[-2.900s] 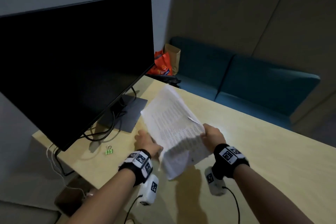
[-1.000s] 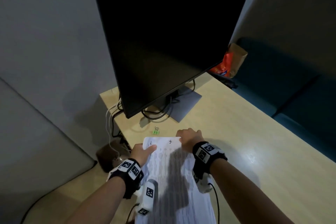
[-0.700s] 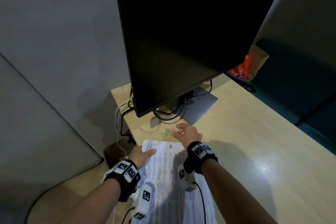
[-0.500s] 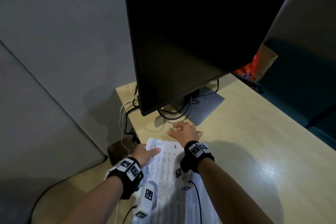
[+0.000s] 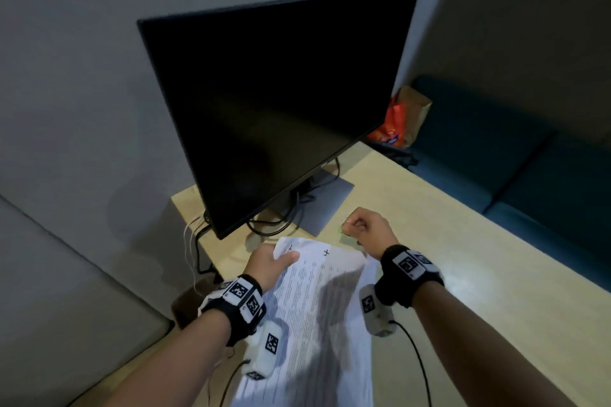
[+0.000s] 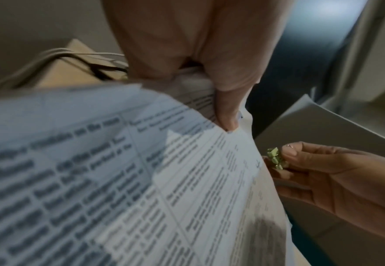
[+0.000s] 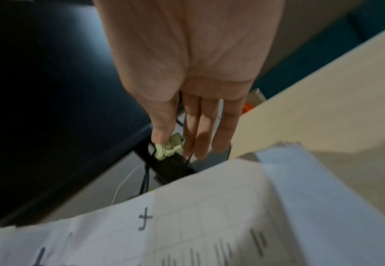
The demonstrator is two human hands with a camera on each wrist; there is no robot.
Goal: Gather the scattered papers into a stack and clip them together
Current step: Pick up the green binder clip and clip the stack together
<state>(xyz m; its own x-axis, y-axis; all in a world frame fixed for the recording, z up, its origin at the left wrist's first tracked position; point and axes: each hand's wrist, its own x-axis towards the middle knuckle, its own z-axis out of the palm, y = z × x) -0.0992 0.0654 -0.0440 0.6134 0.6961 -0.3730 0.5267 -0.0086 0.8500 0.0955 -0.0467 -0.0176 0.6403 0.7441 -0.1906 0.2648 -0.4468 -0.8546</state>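
The left hand (image 5: 269, 266) pinches the paper stack (image 5: 317, 314) at its far left corner above the desk (image 5: 463, 261); the right hand (image 5: 367, 230) pinches the green binder clip (image 6: 275, 158) just beyond; held so, the sheets might fan before it bites.

Left hand (image 5: 271, 266): thumb on top, fingers (image 6: 226, 108) curled under, gripping the far left corner of the paper stack (image 5: 317, 307). Forearm runs in from lower left, wristband on.

Right hand (image 5: 365, 230): raised just beyond the stack's far edge, thumb and index fingertip pinching the green binder clip (image 6: 275, 158); remaining fingers extend past the clip. Forearm enters from lower right, wrist bent slightly up. Hands near each other, not touching.
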